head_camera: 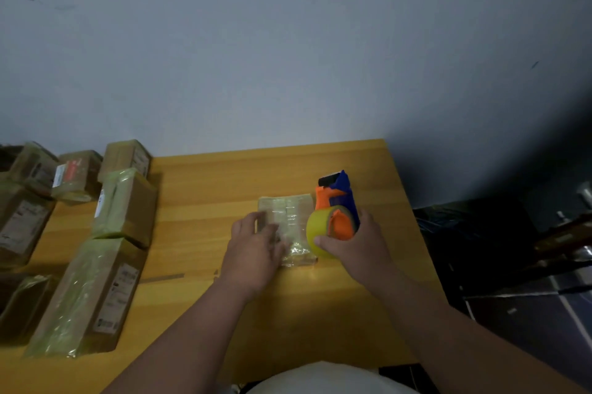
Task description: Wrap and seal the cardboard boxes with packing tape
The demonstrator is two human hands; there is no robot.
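Glossy taped cardboard box (288, 227) on smooth wooden table (198, 233).

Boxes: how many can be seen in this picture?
About 9, blurry, some may be hidden. One box lies mid-table under the left hand. The pile at the left holds about eight: three at the back, two at the left edge, two beside them, one dark at bottom left.

A yellow wooden table (198, 188) bears one small taped box (293, 217) and several taped cardboard boxes (96, 291) at left
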